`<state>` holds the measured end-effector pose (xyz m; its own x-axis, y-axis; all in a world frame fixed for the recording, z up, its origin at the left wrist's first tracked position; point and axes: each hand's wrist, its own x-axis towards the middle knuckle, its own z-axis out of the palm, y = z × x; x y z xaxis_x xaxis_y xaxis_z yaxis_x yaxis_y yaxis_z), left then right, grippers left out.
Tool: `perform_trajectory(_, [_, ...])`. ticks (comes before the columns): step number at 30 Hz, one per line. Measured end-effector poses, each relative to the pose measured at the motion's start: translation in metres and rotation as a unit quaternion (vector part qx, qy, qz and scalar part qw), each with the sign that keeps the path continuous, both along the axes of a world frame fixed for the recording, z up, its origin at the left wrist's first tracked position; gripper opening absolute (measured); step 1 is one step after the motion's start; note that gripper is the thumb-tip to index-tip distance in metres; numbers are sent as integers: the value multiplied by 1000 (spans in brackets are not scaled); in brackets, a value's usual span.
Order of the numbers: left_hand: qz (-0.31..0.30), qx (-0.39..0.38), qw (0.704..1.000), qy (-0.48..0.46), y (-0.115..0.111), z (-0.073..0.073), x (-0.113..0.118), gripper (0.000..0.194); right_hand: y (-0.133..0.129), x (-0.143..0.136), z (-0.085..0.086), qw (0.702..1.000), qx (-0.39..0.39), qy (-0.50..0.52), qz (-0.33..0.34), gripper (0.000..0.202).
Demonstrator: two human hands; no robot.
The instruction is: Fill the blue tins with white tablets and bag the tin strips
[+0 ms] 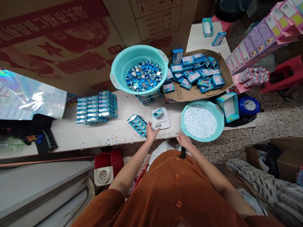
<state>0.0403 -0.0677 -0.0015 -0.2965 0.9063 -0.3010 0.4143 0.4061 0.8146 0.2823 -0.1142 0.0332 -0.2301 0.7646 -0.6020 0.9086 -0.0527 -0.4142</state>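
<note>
My left hand (151, 132) is open, thumb and fingers apart, between a row of small blue boxes (137, 125) and the white digital scale (165, 123). On the scale's plate lies one small blue box (158, 113) with a dark round hole in its end. My right hand (184, 141) is at the table's front edge, left of the basin of candies, its fingers curled together; what they hold, if anything, is too small to make out. Small pale candies (201, 121) fill much of the turquoise basin (220, 126) beside it.
A larger turquoise basin (115, 67) holds blue and silver caps. Behind the scale, a cardboard tray (176, 94) carries many blue boxes. Stacked blue boxes (96, 107) stand on the left. An open display box (233, 108) is at the right; big cartons (151, 22) rise behind.
</note>
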Motion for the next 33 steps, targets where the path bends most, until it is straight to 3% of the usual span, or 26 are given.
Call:
perform_trajectory(2, [-41,34,996,69,9,11,-2,88,2,-2,1,1000,4,9,7,44])
perform_trajectory(5, [-98,88,978,159,48,24,2,85,0,-5,1,1000,15,9,12,43])
perform_trajectory(9, [-166,66,964,198,99,30,13,89,-7,-3,2,1000,24,0,1,41])
perform_trajectory(13, [-191,67,957,210,112,29,14,90,-19,6,3,999,29,0,-34,39])
perform_trajectory(19, [-197,87,955,204,88,31,-13,85,-38,18,-4,995,30,10,-99,38])
perform_trajectory(23, [-152,115,961,202,60,37,-31,73,-41,24,-5,982,101,90,-131,34])
perform_trajectory(26, [-95,141,965,199,33,48,-36,59,-30,36,-3,951,211,126,-186,36])
perform_trajectory(28, [-62,156,966,197,13,58,-35,52,-17,50,-7,930,272,93,-231,39])
perform_trajectory(30, [-49,165,966,192,-8,65,-32,48,-1,67,-16,922,291,41,-251,41])
perform_trajectory(33, [-53,164,967,189,-37,72,-29,46,21,87,-36,937,265,-15,-227,48])
